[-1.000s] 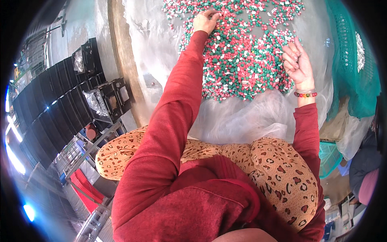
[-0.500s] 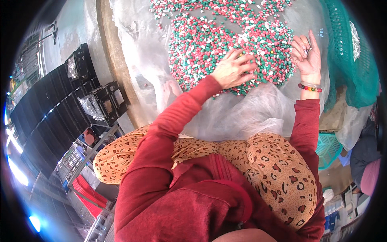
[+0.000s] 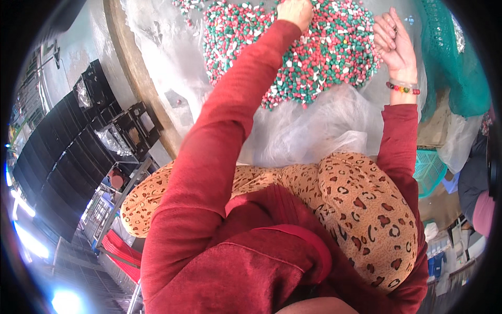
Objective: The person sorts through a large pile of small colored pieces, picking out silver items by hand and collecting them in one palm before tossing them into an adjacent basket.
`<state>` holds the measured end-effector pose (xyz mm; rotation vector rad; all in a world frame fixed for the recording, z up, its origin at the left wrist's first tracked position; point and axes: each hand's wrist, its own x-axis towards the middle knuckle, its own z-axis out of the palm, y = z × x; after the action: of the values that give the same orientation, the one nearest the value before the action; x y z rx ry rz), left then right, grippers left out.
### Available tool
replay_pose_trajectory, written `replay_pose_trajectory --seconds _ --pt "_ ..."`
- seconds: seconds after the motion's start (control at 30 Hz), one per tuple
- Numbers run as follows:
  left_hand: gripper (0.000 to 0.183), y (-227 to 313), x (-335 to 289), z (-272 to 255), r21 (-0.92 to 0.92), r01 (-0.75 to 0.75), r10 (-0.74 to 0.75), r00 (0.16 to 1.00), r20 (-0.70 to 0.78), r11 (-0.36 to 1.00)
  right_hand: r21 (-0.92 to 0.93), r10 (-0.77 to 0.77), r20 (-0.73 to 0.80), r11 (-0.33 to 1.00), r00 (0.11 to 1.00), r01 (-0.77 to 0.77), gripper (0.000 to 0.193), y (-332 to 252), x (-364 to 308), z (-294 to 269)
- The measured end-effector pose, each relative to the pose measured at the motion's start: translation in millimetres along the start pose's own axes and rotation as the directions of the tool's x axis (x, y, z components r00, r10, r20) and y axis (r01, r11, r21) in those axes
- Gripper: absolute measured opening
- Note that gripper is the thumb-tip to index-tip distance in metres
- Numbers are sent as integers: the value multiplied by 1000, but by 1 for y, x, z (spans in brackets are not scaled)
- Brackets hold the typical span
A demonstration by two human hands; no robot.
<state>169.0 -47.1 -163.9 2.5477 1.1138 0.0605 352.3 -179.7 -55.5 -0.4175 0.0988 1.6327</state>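
A wide spread of small rounded pieces (image 3: 324,63), pink-red, green and white, lies on clear plastic sheeting (image 3: 308,133) in front of my folded legs. My left hand (image 3: 295,13) reaches over the far part of the spread, back upward; its fingers are hidden and cut by the upper edge. My right hand (image 3: 396,46) rests palm-up at the right rim of the spread, index finger stretched and the other fingers curled toward the palm. What those curled fingers hold is too small to make out. A beaded bracelet (image 3: 402,88) circles the right wrist.
Green netting (image 3: 449,78) hangs along the right, above a turquoise basket (image 3: 430,172). Black crates (image 3: 57,157) stand at the left near a metal rack, with red material (image 3: 121,250) below. Part of another person (image 3: 477,183) shows at the right edge.
My left hand has moved away from me, from the near middle of the spread to its far part. My right hand has stayed near the right rim. The view has shifted slightly.
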Motion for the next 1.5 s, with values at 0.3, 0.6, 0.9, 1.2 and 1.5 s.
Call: replay_pose_trajectory --seconds 0.3,0.6,0.9,1.2,1.5 --pt "25 -16 -17 -7 79 -107 111 993 -46 991 30 -29 -22 999 999 30 33 0 10 -10" --pt "27 -83 -32 -104 -140 -18 30 996 89 990 29 -66 -59 997 996 68 32 5 6 -8" --pt "23 -59 -50 -123 -263 91 -58 990 129 961 -97 44 -137 994 990 -57 23 41 16 1" --pt "24 67 -45 -135 -562 -189 171 982 -86 805 -118 18 -379 991 925 -67 25 73 24 0" --pt "89 -203 -21 -118 -271 367 -456 733 -505 890 109 172 -37 980 984 -167 39 32 18 31"
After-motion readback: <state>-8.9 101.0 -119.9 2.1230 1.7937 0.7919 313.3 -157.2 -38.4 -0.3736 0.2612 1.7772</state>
